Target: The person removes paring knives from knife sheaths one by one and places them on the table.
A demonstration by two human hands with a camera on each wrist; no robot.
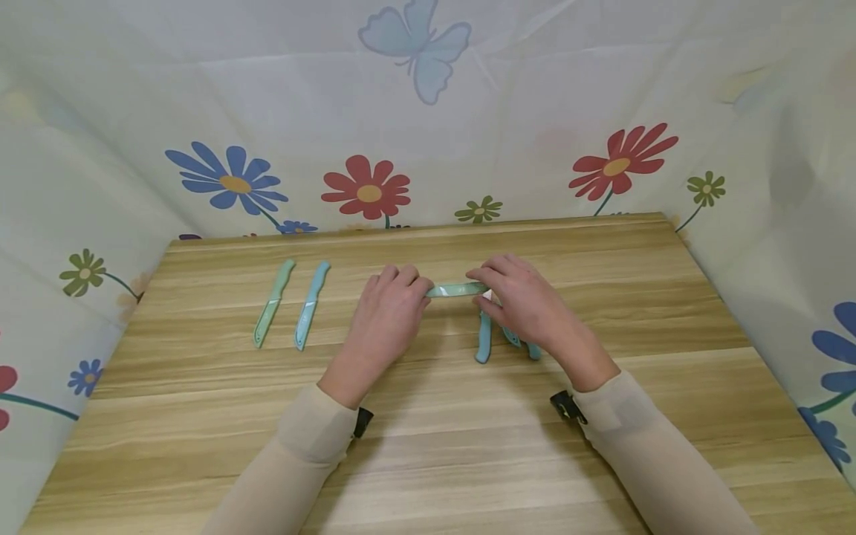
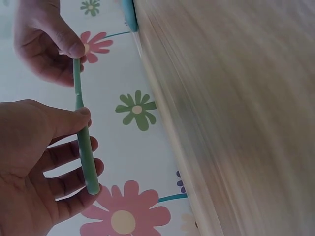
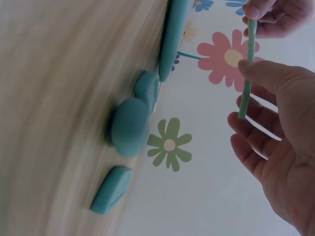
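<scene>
While the left hand is gripping the handle of a green sheathed paring knife near mid-frame, the right hand is pinching its sheath; both should be keeping straight, off the edge. Below the right hand, blue knives are lying partly hidden; at left, a mint knife and a sky-blue knife are resting before flowered cloth.

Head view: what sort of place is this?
Probably a staged recording corner: a wood-grain table, a flower-printed backdrop behind it, and a black buckle by the right sleeve, possibly for a wrist camera.
</scene>
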